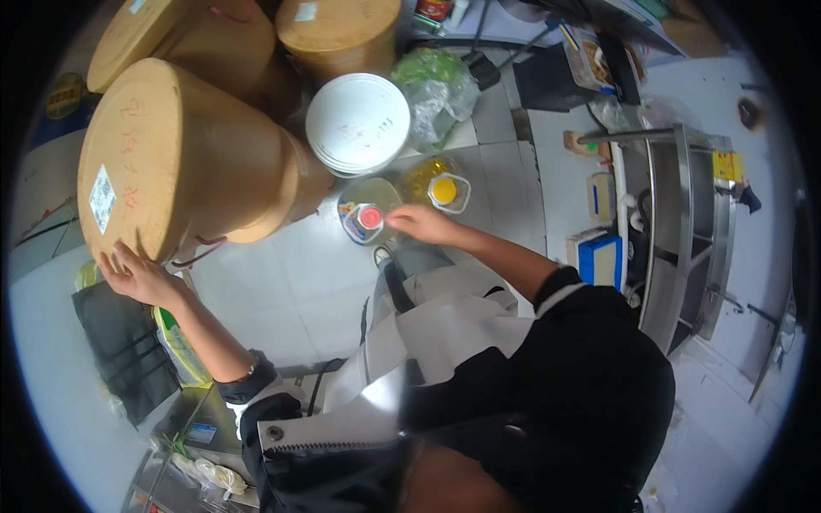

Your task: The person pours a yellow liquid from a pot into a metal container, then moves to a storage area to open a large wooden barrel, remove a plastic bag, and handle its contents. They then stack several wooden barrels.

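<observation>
My left hand (142,277) rests with spread fingers on the lower rim of a large tan lidded barrel (128,173), which bears red handwriting and a silvery label. My right hand (420,223) is just right of the red cap of a clear plastic jug (367,199) on the floor; its fingers are bent together, and whether they touch the cap I cannot tell. Beside that jug stands a second jug of yellow oil (426,176) with a yellow cap. Behind them is a white round bucket or stack of lids (358,122).
More tan barrels (340,25) stand at the back left. A clear bag of green vegetables (436,83) lies right of the white bucket. A metal rack (683,243) is on the right, a blue-and-white box (601,260) beside it. A yellow-green sack (183,349) stands below my left forearm.
</observation>
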`<state>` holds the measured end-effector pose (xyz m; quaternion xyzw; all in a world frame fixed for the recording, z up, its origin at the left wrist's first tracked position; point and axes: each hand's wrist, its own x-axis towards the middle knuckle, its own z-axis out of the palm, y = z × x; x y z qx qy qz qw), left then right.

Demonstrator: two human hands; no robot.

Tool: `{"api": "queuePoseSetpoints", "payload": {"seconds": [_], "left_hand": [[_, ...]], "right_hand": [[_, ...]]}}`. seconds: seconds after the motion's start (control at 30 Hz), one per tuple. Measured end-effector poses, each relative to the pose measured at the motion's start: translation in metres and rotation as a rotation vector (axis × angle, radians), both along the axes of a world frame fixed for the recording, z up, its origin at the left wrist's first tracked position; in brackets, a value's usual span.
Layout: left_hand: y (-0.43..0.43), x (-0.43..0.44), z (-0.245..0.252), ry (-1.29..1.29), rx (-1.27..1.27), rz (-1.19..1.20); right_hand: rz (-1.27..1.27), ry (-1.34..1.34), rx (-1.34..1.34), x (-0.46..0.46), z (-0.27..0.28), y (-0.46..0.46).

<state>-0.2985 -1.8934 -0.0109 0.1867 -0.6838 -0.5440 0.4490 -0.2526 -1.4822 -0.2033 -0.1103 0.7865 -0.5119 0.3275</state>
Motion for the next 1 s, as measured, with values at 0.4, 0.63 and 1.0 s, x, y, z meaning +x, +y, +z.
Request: {"api": "queuePoseSetpoints", "payload": {"seconds": [0.4,0.63,1.0], "left_hand": [[-0.007,0.002,-0.004,-0.294,-0.853,0.641],[0.227,-0.023,-0.028,0.085,-0.502,0.31],[0.481,-0.099,-0.05,-0.199,-0.21,-0.048]], "right_hand": [[-0.302,0.044,0.168,0.065,-0.01,0.218],[-0.462,0.032,0.147,0.017,-0.02,0.437],[-0.474,0.11,0.03,-0.132,-0.001,0.615]]}}
